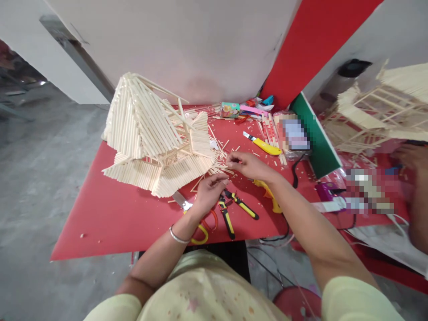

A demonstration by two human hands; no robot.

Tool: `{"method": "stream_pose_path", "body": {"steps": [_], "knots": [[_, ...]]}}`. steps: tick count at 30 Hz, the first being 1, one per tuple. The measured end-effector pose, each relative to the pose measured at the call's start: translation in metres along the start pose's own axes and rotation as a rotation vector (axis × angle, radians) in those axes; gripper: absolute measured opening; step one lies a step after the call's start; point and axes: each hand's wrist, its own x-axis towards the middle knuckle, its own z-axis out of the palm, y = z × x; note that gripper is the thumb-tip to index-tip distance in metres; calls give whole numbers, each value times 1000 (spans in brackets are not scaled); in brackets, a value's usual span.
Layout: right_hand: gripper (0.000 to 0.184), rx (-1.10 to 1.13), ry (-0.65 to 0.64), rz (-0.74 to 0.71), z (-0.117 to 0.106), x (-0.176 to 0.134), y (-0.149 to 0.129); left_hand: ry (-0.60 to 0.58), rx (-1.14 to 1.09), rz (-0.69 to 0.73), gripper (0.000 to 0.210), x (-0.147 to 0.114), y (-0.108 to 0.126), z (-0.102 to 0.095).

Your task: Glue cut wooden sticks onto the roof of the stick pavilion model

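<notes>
A model building of pale wooden sticks (140,120) stands on the left of the red table, its roof and its lower tier laid with sticks side by side. Just right of it, my right hand (245,165) hovers by a pile of loose sticks (219,166), fingers curled together. My left hand (210,191) is in front of that pile, thumb and fingers drawn together. Whatever either hand pinches is too small to make out. Close below my left hand lie yellow-and-black pliers (239,205). Scissors (200,232) with red and yellow handles lie partly under my left wrist.
A yellow utility knife (265,146) and a yellow glue gun (272,198) lie to the right. Behind are a green can (230,109) and stick bundles (271,129). A green board (316,138) stands upright before another stick model (371,113) and another person's arm (419,191).
</notes>
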Motion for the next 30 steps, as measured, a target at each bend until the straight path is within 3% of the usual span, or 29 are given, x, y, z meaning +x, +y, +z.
{"method": "stream_pose_path", "body": {"steps": [4,9,15,19,23,30], "knots": [[22,116,23,-2,12,-33,-27,-61,-276,-68,36,-13,9,4],[17,129,99,-51,28,-60,-62,-32,-376,-61,36,-42,18,-4],[17,-126,175,-235,44,-73,-120,58,-405,7,33,-88,39,-31],[15,-154,255,-388,59,-74,-150,104,-316,132,31,-117,58,-55],[13,-176,404,-515,73,-74,-173,132,-248,237,30,-136,72,-72],[17,-395,753,-541,98,-74,-201,197,-245,348,28,-140,79,-75]]}}
